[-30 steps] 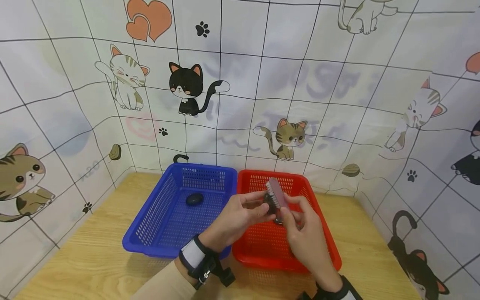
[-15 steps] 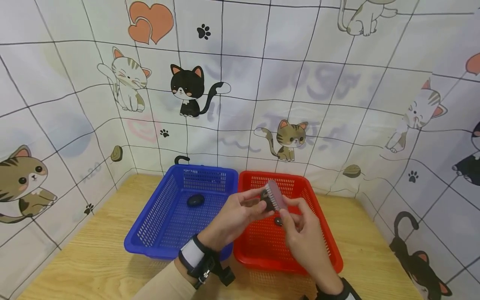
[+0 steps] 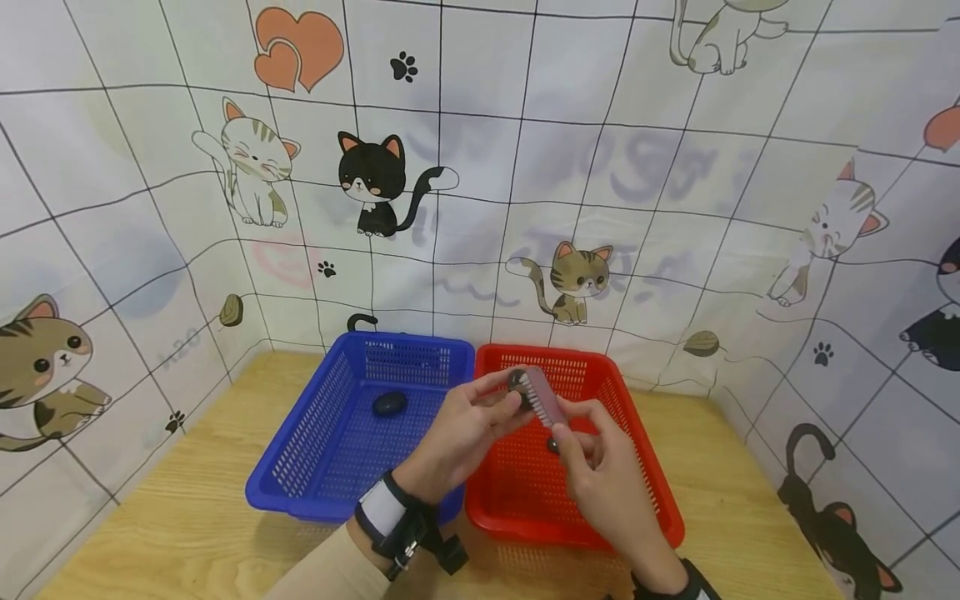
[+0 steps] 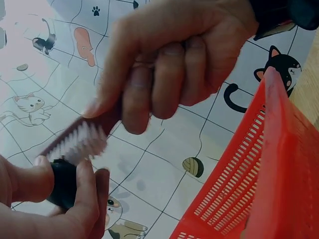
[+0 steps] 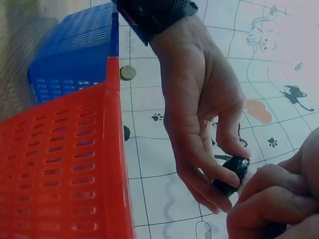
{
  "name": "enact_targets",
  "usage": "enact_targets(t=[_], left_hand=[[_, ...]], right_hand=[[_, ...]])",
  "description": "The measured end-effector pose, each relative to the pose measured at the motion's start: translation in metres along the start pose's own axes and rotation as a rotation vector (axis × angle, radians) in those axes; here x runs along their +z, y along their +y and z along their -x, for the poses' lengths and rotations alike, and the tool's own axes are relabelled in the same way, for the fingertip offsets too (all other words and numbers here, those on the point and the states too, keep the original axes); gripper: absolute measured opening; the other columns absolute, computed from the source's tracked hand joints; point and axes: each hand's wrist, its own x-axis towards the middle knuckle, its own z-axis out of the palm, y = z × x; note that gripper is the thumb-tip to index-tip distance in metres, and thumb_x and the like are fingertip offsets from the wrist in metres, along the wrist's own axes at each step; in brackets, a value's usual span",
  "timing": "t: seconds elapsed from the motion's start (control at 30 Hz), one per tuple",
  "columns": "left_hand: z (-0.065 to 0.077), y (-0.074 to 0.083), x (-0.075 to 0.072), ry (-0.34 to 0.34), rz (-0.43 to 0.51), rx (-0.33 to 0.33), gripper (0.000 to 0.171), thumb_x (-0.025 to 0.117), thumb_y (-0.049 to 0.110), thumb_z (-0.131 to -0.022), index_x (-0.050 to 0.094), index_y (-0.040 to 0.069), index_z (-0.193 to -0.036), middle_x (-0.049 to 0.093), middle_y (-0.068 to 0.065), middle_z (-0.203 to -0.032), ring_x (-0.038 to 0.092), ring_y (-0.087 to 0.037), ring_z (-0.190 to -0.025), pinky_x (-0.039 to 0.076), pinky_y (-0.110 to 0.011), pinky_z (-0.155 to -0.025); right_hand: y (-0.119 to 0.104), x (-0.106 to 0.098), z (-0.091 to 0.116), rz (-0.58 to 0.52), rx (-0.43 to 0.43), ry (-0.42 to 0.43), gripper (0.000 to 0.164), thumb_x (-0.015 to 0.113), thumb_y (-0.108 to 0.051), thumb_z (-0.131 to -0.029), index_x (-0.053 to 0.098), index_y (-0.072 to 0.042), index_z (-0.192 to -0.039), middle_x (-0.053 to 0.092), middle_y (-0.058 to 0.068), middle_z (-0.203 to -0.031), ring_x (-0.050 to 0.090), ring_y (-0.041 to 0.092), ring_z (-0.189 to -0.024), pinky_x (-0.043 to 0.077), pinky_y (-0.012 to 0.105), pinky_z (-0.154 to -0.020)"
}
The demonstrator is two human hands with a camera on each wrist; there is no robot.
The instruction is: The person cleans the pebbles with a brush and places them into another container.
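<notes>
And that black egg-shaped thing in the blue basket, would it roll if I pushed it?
The black egg-shaped thing has rounded sides, so it might wobble or roll crookedly. Its smooth-looking top could feel slippery. The raised walls of the blue basket would probably stop it.

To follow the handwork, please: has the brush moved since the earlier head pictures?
Yes, slightly: against the red basket, the brush has shifted left, toward the blue basket.
</notes>
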Motion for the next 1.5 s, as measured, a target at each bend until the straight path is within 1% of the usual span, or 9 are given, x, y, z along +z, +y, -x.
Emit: enact_targets(t=[0.23, 0.5, 0.6, 0.77, 0.9, 1.03, 1.13, 1.37, 1.5], left_hand=[[0.0, -0.001, 0.006, -0.06, -0.022, -0.063, 0.044, 0.069, 0.01, -0.095, 0.06, 0.019, -0.137, 0.053, -0.015, -0.139, 0.06, -0.032, -0.12, 0.051, -0.041, -0.097], [0.0, 0.003, 0.0, 0.003, 0.036, 0.011, 0.047, 0.068, 0.011, -0.096, 0.056, 0.013, -0.141, 0.056, -0.015, -0.138, 0.059, -0.032, -0.122, 0.051, -0.04, -0.098], [-0.001, 0.003, -0.002, 0.026, 0.04, 0.03, 0.046, 0.068, 0.011, -0.096, 0.056, 0.011, -0.14, 0.058, -0.015, -0.137, 0.059, -0.031, -0.122, 0.051, -0.039, -0.098], [-0.001, -0.003, 0.003, -0.023, -0.005, -0.018, 0.045, 0.066, 0.012, -0.097, 0.055, 0.013, -0.141, 0.055, -0.015, -0.139, 0.059, -0.03, -0.121, 0.05, -0.037, -0.098], [0.001, -0.007, 0.007, -0.068, -0.006, -0.047, 0.046, 0.066, 0.011, -0.098, 0.054, 0.013, -0.142, 0.05, -0.015, -0.142, 0.058, -0.031, -0.123, 0.05, -0.04, -0.099], [0.002, -0.004, 0.005, -0.06, 0.012, -0.031, 0.047, 0.067, 0.012, -0.097, 0.054, 0.012, -0.142, 0.051, -0.017, -0.141, 0.059, -0.034, -0.121, 0.05, -0.04, -0.098], [0.003, -0.001, 0.002, -0.033, 0.036, -0.008, 0.051, 0.068, 0.012, -0.096, 0.051, 0.011, -0.144, 0.053, -0.017, -0.141, 0.059, -0.035, -0.121, 0.05, -0.04, -0.098], [0.002, 0.002, 0.001, 0.0, 0.077, 0.006, 0.058, 0.067, 0.01, -0.096, 0.044, 0.007, -0.149, 0.051, -0.018, -0.142, 0.059, -0.035, -0.121, 0.05, -0.041, -0.098], [0.001, 0.002, 0.0, 0.011, 0.08, 0.014, 0.056, 0.067, 0.01, -0.097, 0.045, 0.006, -0.148, 0.052, -0.018, -0.141, 0.059, -0.034, -0.121, 0.051, -0.04, -0.098]], right_hand=[[0.006, -0.006, -0.005, 0.013, -0.006, 0.049, 0.034, 0.065, -0.028, -0.101, 0.053, -0.026, -0.132, 0.053, 0.016, -0.064, 0.044, 0.023, -0.043, 0.04, 0.028, -0.037], [0.009, -0.009, -0.006, 0.024, 0.058, 0.002, 0.035, 0.065, -0.031, -0.1, 0.053, -0.028, -0.132, 0.054, 0.013, -0.066, 0.046, 0.024, -0.044, 0.039, 0.028, -0.037], [0.007, -0.007, -0.004, 0.021, 0.05, -0.014, 0.036, 0.066, -0.035, -0.099, 0.053, -0.03, -0.132, 0.054, 0.012, -0.066, 0.045, 0.022, -0.045, 0.039, 0.028, -0.038], [0.005, -0.003, -0.004, 0.012, -0.013, 0.009, 0.035, 0.064, -0.032, -0.1, 0.053, -0.026, -0.133, 0.051, 0.012, -0.063, 0.044, 0.022, -0.044, 0.041, 0.029, -0.038], [0.003, -0.004, -0.006, 0.038, -0.004, 0.049, 0.033, 0.064, -0.022, -0.101, 0.053, -0.02, -0.133, 0.054, 0.012, -0.064, 0.046, 0.022, -0.044, 0.042, 0.028, -0.038], [0.005, -0.007, -0.009, 0.05, 0.034, 0.04, 0.034, 0.063, -0.018, -0.102, 0.052, -0.017, -0.134, 0.056, 0.015, -0.064, 0.046, 0.024, -0.044, 0.04, 0.028, -0.038], [0.009, -0.009, -0.009, 0.053, 0.063, 0.022, 0.035, 0.064, -0.022, -0.101, 0.051, -0.022, -0.134, 0.056, 0.016, -0.065, 0.045, 0.025, -0.044, 0.038, 0.027, -0.037], [0.012, -0.014, -0.011, 0.101, 0.067, 0.034, 0.041, 0.066, -0.032, -0.099, 0.049, -0.024, -0.136, 0.071, 0.005, -0.1, 0.051, 0.026, -0.049, 0.041, 0.029, -0.038], [0.011, -0.017, -0.01, 0.092, 0.062, 0.063, 0.043, 0.067, -0.028, -0.099, 0.048, -0.022, -0.138, 0.072, 0.005, -0.099, 0.054, 0.028, -0.051, 0.046, 0.031, -0.042]])
